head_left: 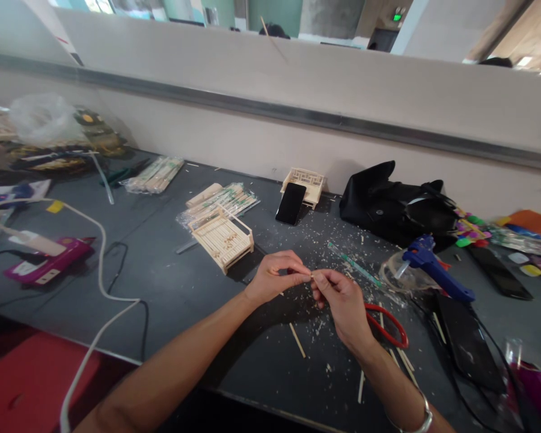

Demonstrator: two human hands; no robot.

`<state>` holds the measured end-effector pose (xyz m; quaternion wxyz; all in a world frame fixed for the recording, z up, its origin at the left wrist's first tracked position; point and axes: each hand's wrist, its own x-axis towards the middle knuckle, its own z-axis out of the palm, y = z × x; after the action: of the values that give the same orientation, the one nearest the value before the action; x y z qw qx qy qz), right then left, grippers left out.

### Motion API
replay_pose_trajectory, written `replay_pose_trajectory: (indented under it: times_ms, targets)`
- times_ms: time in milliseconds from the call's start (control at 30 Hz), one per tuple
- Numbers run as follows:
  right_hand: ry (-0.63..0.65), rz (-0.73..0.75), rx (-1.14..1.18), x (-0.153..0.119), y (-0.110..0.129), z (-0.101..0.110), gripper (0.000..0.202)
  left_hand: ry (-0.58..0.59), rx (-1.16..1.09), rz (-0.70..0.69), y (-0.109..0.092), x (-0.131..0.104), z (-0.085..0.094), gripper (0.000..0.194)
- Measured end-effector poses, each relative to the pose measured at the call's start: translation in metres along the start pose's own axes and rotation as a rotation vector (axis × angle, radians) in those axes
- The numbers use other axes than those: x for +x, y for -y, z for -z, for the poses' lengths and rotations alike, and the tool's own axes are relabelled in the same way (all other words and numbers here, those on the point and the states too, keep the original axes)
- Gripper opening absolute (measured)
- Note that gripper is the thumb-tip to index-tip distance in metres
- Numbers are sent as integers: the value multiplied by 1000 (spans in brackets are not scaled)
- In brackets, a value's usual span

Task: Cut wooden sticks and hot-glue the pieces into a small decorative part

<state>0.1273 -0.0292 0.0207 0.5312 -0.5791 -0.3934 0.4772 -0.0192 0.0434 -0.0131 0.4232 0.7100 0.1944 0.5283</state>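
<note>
Both hands meet above the dark table, fingertip to fingertip. My left hand (279, 275) is closed in a pinch, and my right hand (340, 297) pinches at the same spot. Between them sits something tiny and pale, too small to name. Under my right wrist lies a pair of red-handled scissors or pliers (401, 337), partly covered. A thin wooden stick (297, 340) rests on the table below the hands. Beyond my left hand stands a small wooden stick-built model (225, 237) with railings. A second small wooden model (313, 187) stands by the wall, behind a leaning phone (291, 203).
A blue glue gun (437, 264) and a black bag (394, 201) are on the right, with another phone (498, 273). Packs of sticks (155, 174) lie at the back left. A white cable (101, 258) runs from a purple power strip (49, 261). Wood scraps litter the middle.
</note>
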Motion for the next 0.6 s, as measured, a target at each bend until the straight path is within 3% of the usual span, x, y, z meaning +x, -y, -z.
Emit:
replay_pose_trajectory:
  times_ms: [600]
  targets:
    - [-15, 27, -33, 0, -2, -1, 34, -3, -1, 6, -1, 0, 0, 24]
